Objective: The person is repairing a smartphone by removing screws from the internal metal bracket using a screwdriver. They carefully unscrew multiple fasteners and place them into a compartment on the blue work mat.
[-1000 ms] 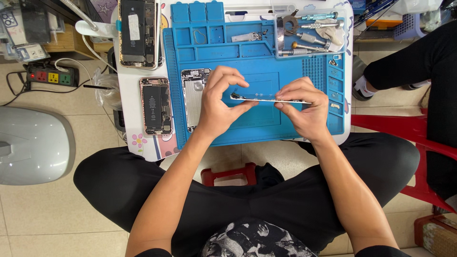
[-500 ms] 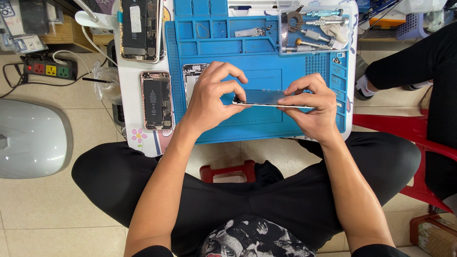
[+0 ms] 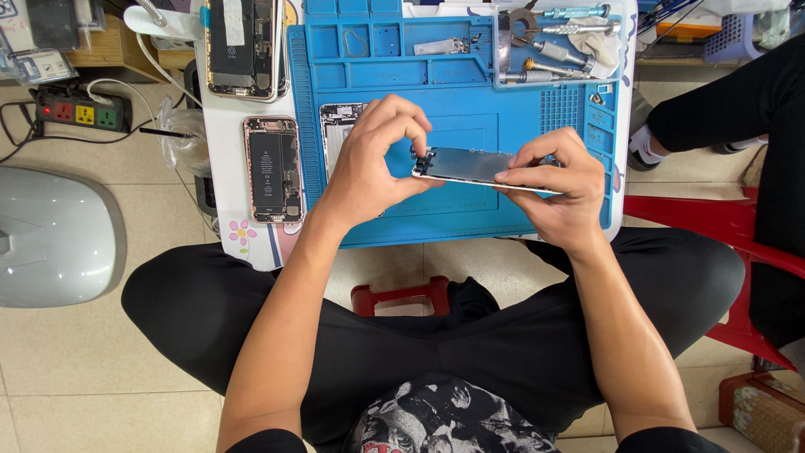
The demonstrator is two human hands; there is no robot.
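Note:
A detached phone screen panel (image 3: 470, 166) is held flat above the blue work mat (image 3: 470, 92), its back side turned up. My left hand (image 3: 377, 155) pinches its left end with thumb and forefinger. My right hand (image 3: 558, 180) grips its right end from the near side. Under my left hand lies an opened phone body (image 3: 338, 126) on the mat, partly hidden.
An opened rose-gold phone (image 3: 271, 168) and a larger opened phone (image 3: 243, 46) lie on the white table (image 3: 222, 147) left of the mat. Screwdrivers (image 3: 553, 38) sit in a tray at the mat's back right. A power strip (image 3: 71, 109) and a grey dome-shaped object (image 3: 50, 235) are on the floor at left; another person's leg (image 3: 721, 109) and a red stool (image 3: 713, 222) are at right.
The screen panel was seen edge-on a second ago; both hands have tilted it so its back face shows. The view has shifted slightly.

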